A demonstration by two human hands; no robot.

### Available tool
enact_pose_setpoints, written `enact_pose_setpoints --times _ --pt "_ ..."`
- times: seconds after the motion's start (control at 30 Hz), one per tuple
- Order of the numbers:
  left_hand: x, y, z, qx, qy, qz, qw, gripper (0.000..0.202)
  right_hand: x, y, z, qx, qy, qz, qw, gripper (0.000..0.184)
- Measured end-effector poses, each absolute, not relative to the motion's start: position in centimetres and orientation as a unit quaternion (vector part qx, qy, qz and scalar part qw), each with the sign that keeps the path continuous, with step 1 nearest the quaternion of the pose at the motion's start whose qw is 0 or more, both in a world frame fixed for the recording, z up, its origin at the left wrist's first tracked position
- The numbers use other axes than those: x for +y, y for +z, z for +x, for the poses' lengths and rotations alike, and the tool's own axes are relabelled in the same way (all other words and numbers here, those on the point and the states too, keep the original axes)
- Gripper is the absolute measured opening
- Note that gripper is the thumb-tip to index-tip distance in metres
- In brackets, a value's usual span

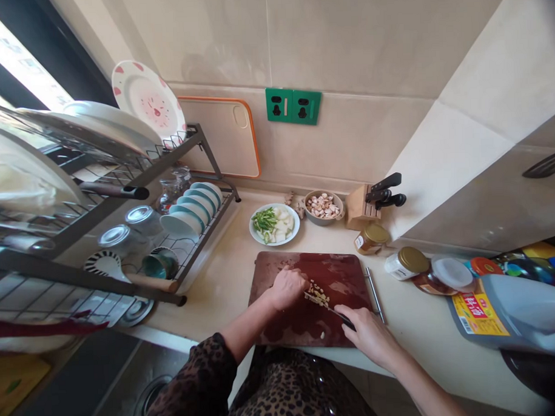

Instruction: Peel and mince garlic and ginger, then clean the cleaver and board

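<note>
A dark red cutting board (338,272) lies on the pale counter in front of me. A small heap of pale chopped pieces (317,293), probably garlic, sits at its middle. My right hand (366,327) is closed round the dark handle of a knife (324,305), whose blade rests across the heap. My left hand (287,288) is curled, knuckles up, pressed on the left end of the heap beside the blade. One stray piece (322,335) lies near the board's front edge.
Behind the board stand a white plate (274,224) of sliced greens and white pieces, a bowl of garlic cloves (323,206), a knife block (366,205) and lidded jars (372,237). An oil jug (509,312) lies at right. A dish rack (124,237) fills the left.
</note>
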State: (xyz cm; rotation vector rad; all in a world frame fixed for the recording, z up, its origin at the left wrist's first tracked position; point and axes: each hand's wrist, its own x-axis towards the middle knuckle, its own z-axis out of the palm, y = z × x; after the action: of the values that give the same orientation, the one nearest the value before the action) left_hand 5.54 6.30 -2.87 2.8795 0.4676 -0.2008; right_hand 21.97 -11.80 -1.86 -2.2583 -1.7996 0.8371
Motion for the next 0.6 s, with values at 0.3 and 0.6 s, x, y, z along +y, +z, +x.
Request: enact_pose_setpoints --times 0.3,0.6 --pt "6.4 -3.3 4.6 0.133 -0.056 0.986 0.081 0.013 -12.6 -4.0 20.2 -0.590 0.271 -0.757 0.076 0.043" --pt "6.4 -3.2 6.0 0.154 -0.028 0.984 0.089 0.015 -10.6 -2.2 23.7 -0.601 0.291 -0.739 0.092 0.043"
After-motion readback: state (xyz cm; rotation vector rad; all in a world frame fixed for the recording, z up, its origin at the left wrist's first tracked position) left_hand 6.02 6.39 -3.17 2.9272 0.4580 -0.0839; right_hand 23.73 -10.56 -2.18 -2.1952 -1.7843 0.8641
